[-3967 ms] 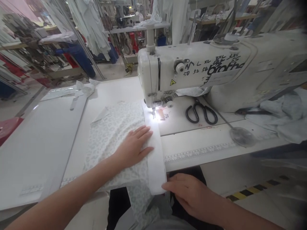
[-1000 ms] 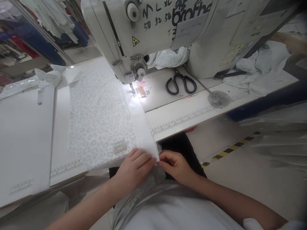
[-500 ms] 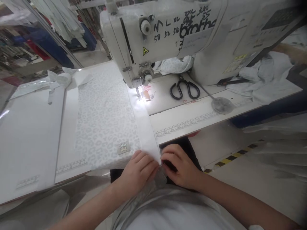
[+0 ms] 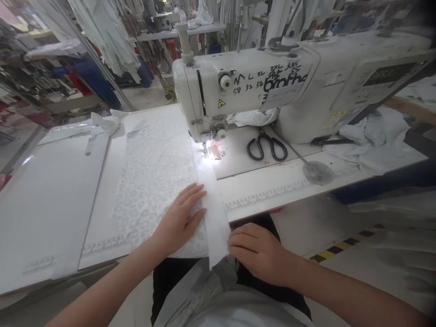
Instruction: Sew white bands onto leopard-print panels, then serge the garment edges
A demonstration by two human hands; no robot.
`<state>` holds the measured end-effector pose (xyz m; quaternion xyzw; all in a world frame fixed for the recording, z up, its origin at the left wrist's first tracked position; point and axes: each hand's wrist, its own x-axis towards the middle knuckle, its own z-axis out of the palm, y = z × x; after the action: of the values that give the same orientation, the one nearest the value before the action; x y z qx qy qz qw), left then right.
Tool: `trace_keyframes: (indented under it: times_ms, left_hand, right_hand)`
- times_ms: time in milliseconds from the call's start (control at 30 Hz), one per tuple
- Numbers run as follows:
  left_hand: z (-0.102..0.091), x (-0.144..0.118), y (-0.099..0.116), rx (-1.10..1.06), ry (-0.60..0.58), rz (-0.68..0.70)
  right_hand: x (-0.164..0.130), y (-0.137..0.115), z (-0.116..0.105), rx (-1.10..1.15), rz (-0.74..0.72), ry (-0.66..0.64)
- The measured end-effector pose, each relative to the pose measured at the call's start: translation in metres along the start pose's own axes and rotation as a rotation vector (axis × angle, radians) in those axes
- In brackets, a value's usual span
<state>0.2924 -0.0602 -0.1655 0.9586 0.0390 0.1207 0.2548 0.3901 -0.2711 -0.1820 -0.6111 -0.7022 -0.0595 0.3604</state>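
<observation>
A pale leopard-print fabric panel lies on the sewing table, with a plain white fabric strip along its right edge. The strip runs from beneath the presser foot of the sewing machine toward my body, and its near end hangs past the table edge. My left hand rests flat on the panel beside the strip, fingers extended. My right hand is curled at the strip's right edge near the hanging end, fingertips closed on that edge. The small label on the panel is hidden behind my left hand.
Black-handled scissors lie right of the needle on the machine bed. A round clear object sits nearby. Printed rulers mark the table's front edge. Crumpled pale fabric lies at the right. Garments hang in the background.
My left hand has let go of the strip's near end and moved up and left onto the panel, opening flat. My right hand stays at the strip's edge. The view has tilted upward.
</observation>
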Motion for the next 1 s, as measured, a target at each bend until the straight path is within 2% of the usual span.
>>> trace_keyframes:
  times_ms: [100,233,367,533,633,733,900,1000]
  left_hand:
    - [0.003,-0.001,-0.003,0.059,-0.066,0.003]
    - [0.005,-0.003,0.001,0.146,-0.162,-0.008]
    - [0.005,-0.001,0.005,0.177,-0.223,-0.044]
    - [-0.004,0.018,-0.010,0.195,-0.196,-0.013]
    - [-0.012,0.034,-0.026,0.193,-0.178,0.056]
    - [-0.012,0.043,-0.031,0.174,-0.144,0.116]
    - [-0.001,0.043,-0.024,0.054,-0.109,0.009]
    - [-0.003,0.052,-0.034,0.068,-0.116,0.011]
  right_hand:
    - [-0.003,0.001,0.002,0.006,0.007,-0.011]
    - [-0.002,-0.001,0.002,0.013,0.032,-0.072]
    - [0.005,-0.003,-0.001,0.037,0.053,-0.081]
    - [0.024,0.013,0.000,0.019,0.062,-0.087]
    - [0.038,0.028,0.003,-0.009,0.053,-0.094]
    - [0.052,0.042,0.004,-0.039,0.043,-0.119]
    - [0.071,0.066,0.005,-0.101,0.036,-0.134]
    - [0.082,0.080,0.005,-0.129,0.030,-0.121]
